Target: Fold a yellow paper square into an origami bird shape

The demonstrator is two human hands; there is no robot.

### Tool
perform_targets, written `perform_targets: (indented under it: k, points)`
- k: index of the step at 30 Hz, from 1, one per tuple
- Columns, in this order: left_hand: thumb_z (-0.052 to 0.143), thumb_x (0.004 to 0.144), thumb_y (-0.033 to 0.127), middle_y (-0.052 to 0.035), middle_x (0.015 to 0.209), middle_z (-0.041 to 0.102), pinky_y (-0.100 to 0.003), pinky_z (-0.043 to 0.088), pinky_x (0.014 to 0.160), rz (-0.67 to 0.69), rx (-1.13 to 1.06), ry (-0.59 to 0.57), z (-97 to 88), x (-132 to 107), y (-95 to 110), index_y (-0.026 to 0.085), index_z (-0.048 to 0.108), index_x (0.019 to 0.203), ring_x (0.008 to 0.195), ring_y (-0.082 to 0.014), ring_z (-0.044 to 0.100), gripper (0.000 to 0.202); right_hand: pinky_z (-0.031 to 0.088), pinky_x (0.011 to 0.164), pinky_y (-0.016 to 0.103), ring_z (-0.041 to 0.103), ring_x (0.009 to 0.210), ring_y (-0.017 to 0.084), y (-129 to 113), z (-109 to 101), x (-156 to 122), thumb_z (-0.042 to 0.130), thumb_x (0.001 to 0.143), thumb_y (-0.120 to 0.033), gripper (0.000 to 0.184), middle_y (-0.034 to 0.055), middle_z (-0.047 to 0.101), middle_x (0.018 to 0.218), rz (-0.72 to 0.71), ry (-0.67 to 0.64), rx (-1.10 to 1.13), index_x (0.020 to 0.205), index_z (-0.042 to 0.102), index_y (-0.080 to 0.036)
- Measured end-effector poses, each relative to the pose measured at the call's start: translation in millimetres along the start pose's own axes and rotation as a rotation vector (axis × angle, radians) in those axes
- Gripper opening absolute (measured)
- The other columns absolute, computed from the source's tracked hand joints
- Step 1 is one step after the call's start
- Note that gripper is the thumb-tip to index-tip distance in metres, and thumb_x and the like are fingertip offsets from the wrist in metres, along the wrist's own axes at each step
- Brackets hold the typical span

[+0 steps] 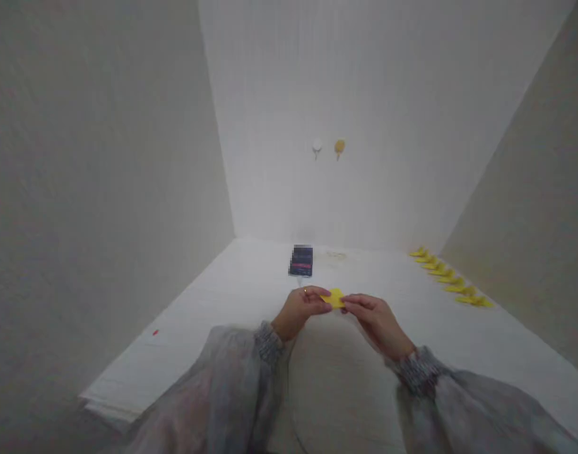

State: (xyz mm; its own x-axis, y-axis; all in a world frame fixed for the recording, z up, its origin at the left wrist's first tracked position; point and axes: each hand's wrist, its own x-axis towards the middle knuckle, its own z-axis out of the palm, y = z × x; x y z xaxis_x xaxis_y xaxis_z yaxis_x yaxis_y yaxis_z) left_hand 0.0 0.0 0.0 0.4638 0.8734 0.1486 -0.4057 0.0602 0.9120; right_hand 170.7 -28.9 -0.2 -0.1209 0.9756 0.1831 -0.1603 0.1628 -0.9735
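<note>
Both hands meet over the middle of a white table [213, 296], pinching a small yellow folded paper [335, 297] between them. My left hand [300, 309] grips its left edge with closed fingers, and a ring shows on one finger. My right hand [374, 315] pinches the right edge. The paper is held just above the tabletop. Grey patterned sleeves cover both forearms.
A dark stack of paper sheets [301, 260] lies farther back at the centre. Several yellow folded paper pieces [452, 279] line the table's right edge by the wall. Two small hooks [327, 147] hang on the back wall. A tiny red speck [155, 332] lies at the left.
</note>
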Motion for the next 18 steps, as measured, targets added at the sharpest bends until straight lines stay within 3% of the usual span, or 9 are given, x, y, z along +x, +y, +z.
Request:
perform_targets:
  k: [10,15,18]
  points:
    - [0.068,0.055,0.026,-0.0019,0.065,0.061,-0.023,0.041,0.061,-0.037,0.062,0.074,1.5,-0.3,-0.2,0.011,0.059,0.073,0.058,-0.0090,0.055,0.025,0.039,0.073,0.029,0.054,0.069,0.014,-1.7,6.3,-0.9,0.065,0.063,-0.025,0.009,0.0015,0.063,0.068,-0.015,0.016,0.025,0.069,0.066,-0.018]
    - [0.071,0.051,0.020,0.0002,0.063,0.060,-0.021,0.041,0.058,0.016,0.029,0.036,0.6,-0.3,-1.9,0.012,0.058,0.073,0.057,-0.0084,0.054,0.027,0.039,0.072,0.028,0.054,0.068,0.014,0.7,7.5,-0.9,0.065,0.063,-0.026,0.009,0.0008,0.062,0.066,-0.047,0.053,-0.052,0.065,0.065,-0.018]
    - [0.070,0.050,0.021,0.0016,0.057,0.058,-0.020,0.040,0.054,0.020,0.063,0.085,1.2,-0.2,-1.7,0.012,0.058,0.070,0.051,-0.0072,0.051,0.024,0.040,0.071,0.028,0.054,0.069,0.014,1.8,8.1,-1.2,0.064,0.064,-0.027,0.010,0.0006,0.062,0.068,-0.060,0.047,-0.096,0.064,0.064,-0.018]
